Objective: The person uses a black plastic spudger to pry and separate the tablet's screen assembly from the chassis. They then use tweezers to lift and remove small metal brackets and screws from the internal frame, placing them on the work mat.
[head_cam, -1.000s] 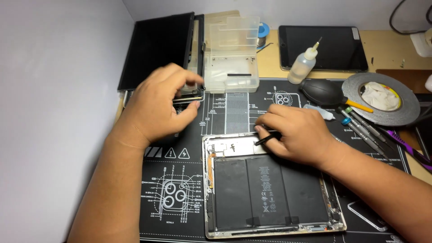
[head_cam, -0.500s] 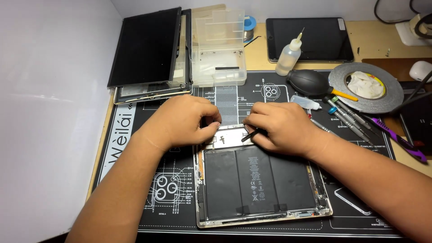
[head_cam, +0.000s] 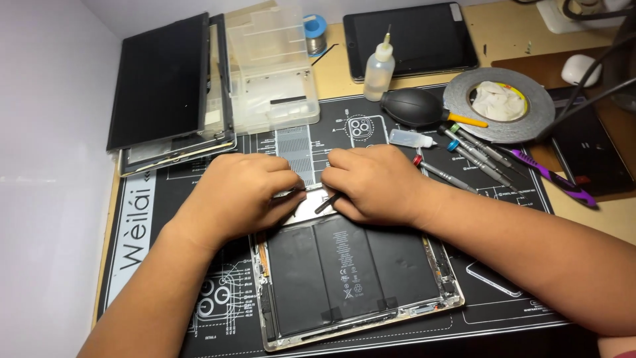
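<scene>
An opened tablet body [head_cam: 358, 278] with black battery cells lies on the black repair mat [head_cam: 152, 219]. My left hand [head_cam: 235, 195] rests curled on the tablet's top left edge, fingertips pressing a small metal part. My right hand [head_cam: 377, 185] sits on the top edge beside it and grips a thin black tool [head_cam: 328, 202] whose tip points down at the silver plate between both hands. What lies under the fingers is hidden.
A removed screen panel [head_cam: 162, 83] and clear parts box [head_cam: 271, 66] stand at the back left. A second tablet [head_cam: 414, 40], squeeze bottle [head_cam: 379, 66], air blower [head_cam: 414, 106], tape roll [head_cam: 500, 103] and several screwdrivers [head_cam: 470, 152] lie to the right.
My left hand came from the screen panel at the back left down onto the tablet's top edge beside my right hand. The view shifted slightly.
</scene>
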